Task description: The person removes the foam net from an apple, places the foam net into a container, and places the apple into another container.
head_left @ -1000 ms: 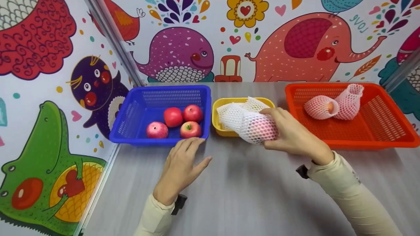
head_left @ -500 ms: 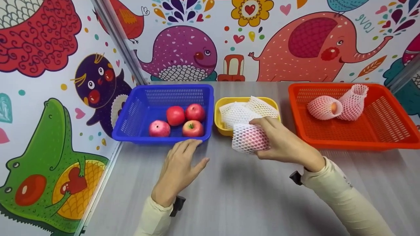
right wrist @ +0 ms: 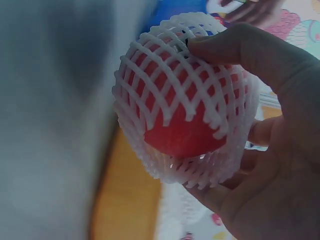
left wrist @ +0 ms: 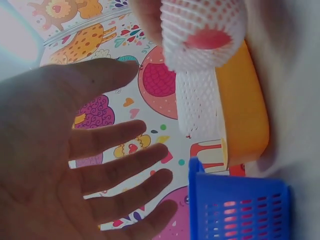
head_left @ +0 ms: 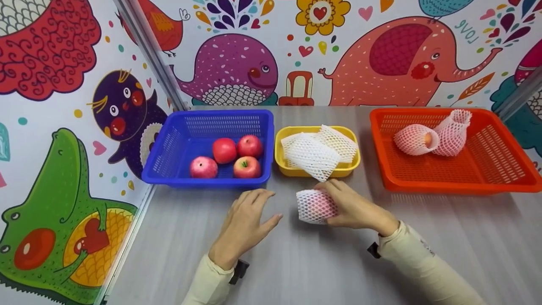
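Observation:
My right hand (head_left: 353,207) grips an apple (right wrist: 185,135) wrapped in a white foam net sleeve (right wrist: 165,85), held in front of the yellow basket. Red skin shows through the mesh and at the sleeve's open end. To its left, my left hand (head_left: 245,222) holds nothing, fingers spread and thumb apart, its palm facing the wrapped apple. More white foam net sleeves (head_left: 315,154) lie in the yellow basket (head_left: 292,171), one drooping over its front rim. Behind my left hand, several bare apples (head_left: 224,150) sit in the blue basket (head_left: 207,183).
At the right stands a red-orange basket (head_left: 457,186) with two net-wrapped fruits (head_left: 451,135) at its back left. All three baskets line up on a grey table (head_left: 288,262) before a back wall with cartoon animals (head_left: 394,59). A patterned side panel (head_left: 76,169) bounds the left.
The right hand has brought the wrapped apple from over the yellow basket toward me and slightly left. The left hand has shifted a little right and toward me, off the blue basket's rim.

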Tool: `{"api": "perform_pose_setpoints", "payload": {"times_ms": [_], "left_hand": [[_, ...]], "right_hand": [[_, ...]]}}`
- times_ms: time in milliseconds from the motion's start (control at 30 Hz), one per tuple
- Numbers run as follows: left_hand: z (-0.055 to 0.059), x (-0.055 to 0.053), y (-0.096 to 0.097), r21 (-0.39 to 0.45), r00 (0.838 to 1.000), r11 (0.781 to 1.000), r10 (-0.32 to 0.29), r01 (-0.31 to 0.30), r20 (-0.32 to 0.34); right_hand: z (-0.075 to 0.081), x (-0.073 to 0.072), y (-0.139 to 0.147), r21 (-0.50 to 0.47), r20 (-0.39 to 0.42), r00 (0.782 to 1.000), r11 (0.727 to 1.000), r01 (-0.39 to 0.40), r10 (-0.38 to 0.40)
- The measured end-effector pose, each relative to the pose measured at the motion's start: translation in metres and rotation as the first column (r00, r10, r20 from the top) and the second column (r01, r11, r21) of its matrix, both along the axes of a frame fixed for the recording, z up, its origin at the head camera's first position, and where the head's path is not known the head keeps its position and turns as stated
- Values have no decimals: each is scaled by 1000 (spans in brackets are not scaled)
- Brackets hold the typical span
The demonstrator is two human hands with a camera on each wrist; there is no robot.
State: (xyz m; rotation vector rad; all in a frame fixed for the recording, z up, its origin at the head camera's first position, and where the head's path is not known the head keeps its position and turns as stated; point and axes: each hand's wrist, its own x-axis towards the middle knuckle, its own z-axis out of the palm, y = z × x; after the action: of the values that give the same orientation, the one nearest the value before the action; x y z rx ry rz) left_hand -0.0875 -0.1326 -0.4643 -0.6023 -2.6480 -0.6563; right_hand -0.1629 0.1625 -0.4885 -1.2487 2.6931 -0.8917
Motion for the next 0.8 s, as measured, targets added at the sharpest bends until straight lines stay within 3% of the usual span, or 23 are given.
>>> {"api": "perform_pose_setpoints", "payload": {"times_ms": [167, 333, 567, 800], "left_hand": [[-4, -3, 6, 0, 1000, 1000, -24, 24, 14], [-6, -5, 9, 3, 999, 1000, -28, 28, 26], [-5, -5, 10, 5, 999, 999, -32, 32, 35], [-3, -7, 10, 17, 999, 999, -44, 43, 19]], "right_hand": [[-14, -1, 3, 3, 2, 999, 999, -40, 40], [-17, -1, 5, 4, 26, 998, 998, -60, 59], [-16, 1, 7, 16, 34, 999, 1000, -25, 24], [-10, 2, 8, -39, 37, 999, 999, 35, -33]]}}
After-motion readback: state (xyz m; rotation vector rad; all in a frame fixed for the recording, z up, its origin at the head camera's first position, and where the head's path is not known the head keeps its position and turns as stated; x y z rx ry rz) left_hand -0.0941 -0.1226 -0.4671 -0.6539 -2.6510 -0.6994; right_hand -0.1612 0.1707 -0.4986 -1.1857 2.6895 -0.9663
